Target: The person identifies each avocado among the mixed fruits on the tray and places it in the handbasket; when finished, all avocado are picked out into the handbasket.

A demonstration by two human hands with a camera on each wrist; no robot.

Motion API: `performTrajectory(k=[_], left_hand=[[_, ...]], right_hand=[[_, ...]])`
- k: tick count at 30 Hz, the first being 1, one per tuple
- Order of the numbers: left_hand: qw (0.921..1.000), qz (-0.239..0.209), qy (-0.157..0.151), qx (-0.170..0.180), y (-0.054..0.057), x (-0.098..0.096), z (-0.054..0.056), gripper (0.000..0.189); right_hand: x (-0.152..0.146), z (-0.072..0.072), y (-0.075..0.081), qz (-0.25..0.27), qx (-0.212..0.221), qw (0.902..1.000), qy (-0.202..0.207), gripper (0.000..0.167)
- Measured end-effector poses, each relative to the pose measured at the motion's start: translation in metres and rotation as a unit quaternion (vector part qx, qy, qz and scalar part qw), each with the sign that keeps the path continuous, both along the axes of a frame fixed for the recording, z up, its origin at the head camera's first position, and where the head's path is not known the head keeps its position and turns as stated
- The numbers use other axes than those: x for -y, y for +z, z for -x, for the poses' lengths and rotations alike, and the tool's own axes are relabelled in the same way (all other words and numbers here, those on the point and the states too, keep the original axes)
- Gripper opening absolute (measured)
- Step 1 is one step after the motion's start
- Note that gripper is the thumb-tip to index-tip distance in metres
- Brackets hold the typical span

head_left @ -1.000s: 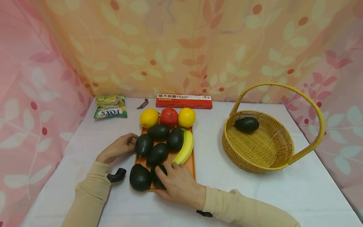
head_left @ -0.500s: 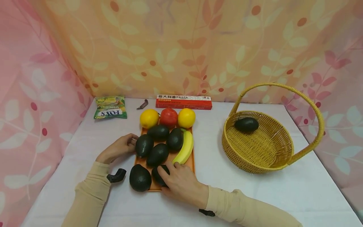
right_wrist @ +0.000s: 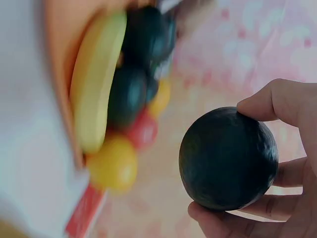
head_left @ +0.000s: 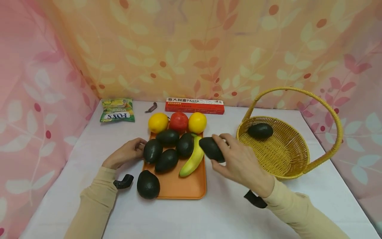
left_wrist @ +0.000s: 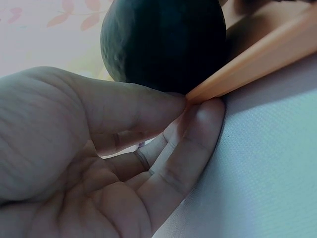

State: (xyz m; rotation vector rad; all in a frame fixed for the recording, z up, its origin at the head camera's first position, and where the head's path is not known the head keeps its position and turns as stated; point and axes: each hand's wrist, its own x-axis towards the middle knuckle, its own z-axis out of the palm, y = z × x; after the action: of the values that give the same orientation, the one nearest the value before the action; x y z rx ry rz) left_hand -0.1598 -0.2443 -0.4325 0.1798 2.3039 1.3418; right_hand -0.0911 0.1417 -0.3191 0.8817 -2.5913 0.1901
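My right hand (head_left: pixel 240 161) holds a dark avocado (head_left: pixel 211 149) in the air, just right of the orange tray (head_left: pixel 185 190). In the right wrist view, thumb and fingertips grip that avocado (right_wrist: pixel 229 158) from opposite sides. At the tray's left edge, my left hand (head_left: pixel 126 153) stays low; the left wrist view has its thumb and fingers pinching the tray's rim (left_wrist: pixel 218 89), right below another avocado (left_wrist: pixel 163 42). Several avocados lie on the tray, one (head_left: pixel 148 185) over its front left corner, beside a yellow banana (head_left: pixel 193 159).
A wicker basket (head_left: pixel 273 157) with a tall handle stands at right, one avocado (head_left: pixel 260 130) inside. Two yellow fruits (head_left: pixel 197 122) and a red fruit (head_left: pixel 178 121) line the tray's far end. Behind are a pasta box (head_left: pixel 194 106), a green packet (head_left: pixel 117 110) and a small brown object (head_left: pixel 151 107).
My right hand has lifted the avocado from the tray's near end and carried it up and to the right, past the banana. The left hand keeps its place at the tray's edge.
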Motion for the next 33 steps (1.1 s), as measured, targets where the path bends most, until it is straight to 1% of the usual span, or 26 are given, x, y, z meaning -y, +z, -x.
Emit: performTrajectory(k=[2, 5, 8, 10, 11, 13, 15, 18, 20, 22, 25, 29, 33], left_hand=[[1.0000, 0.001, 0.001, 0.000, 0.000, 0.000, 0.000, 0.048], [1.0000, 0.002, 0.001, 0.003, 0.001, 0.001, 0.000, 0.049], [1.0000, 0.001, 0.002, 0.004, 0.002, 0.001, 0.000, 0.049], [1.0000, 0.000, 0.000, 0.003, 0.002, 0.001, -0.001, 0.049], [1.0000, 0.000, -0.001, 0.002, 0.002, 0.001, -0.001, 0.049], [1.0000, 0.002, -0.002, 0.000, 0.002, 0.001, -0.001, 0.049], [1.0000, 0.002, -0.002, -0.001, 0.002, 0.000, -0.001, 0.049], [1.0000, 0.000, -0.001, -0.006, 0.001, -0.001, -0.001, 0.049], [0.9999, -0.004, -0.002, -0.010, 0.002, -0.002, -0.001, 0.049], [0.9999, -0.005, -0.003, -0.014, 0.003, -0.002, -0.001, 0.049], [0.9999, -0.007, -0.003, -0.014, 0.004, -0.002, -0.001, 0.049], [0.9999, 0.000, -0.002, -0.010, 0.004, -0.003, -0.002, 0.050], [0.9999, 0.005, 0.000, -0.010, 0.003, -0.003, -0.002, 0.051]], right_hand=[[-0.020, 0.011, 0.008, 0.004, 0.000, 0.9996, -0.029, 0.063], [-0.049, 0.030, 0.016, 0.010, 0.016, 0.9969, -0.077, 0.059], [-0.076, 0.047, 0.020, 0.014, 0.040, 0.9911, -0.126, 0.056], [-0.093, 0.057, 0.021, 0.014, 0.065, 0.9847, -0.161, 0.056], [-0.102, 0.061, 0.021, 0.012, 0.078, 0.9809, -0.178, 0.058], [-0.116, 0.068, 0.020, 0.003, 0.112, 0.9703, -0.214, 0.064], [-0.129, 0.075, 0.019, -0.009, 0.153, 0.9569, -0.247, 0.073], [-0.144, 0.085, 0.017, -0.032, 0.204, 0.9371, -0.282, 0.084], [-0.151, 0.090, 0.014, -0.040, 0.227, 0.9265, -0.298, 0.081], [-0.155, 0.094, 0.011, -0.048, 0.242, 0.9179, -0.311, 0.074], [-0.160, 0.098, 0.007, -0.060, 0.257, 0.9073, -0.327, 0.062], [-0.166, 0.106, 0.001, -0.080, 0.273, 0.8913, -0.353, 0.057], [-0.170, 0.114, -0.004, -0.095, 0.283, 0.8820, -0.364, 0.055]])
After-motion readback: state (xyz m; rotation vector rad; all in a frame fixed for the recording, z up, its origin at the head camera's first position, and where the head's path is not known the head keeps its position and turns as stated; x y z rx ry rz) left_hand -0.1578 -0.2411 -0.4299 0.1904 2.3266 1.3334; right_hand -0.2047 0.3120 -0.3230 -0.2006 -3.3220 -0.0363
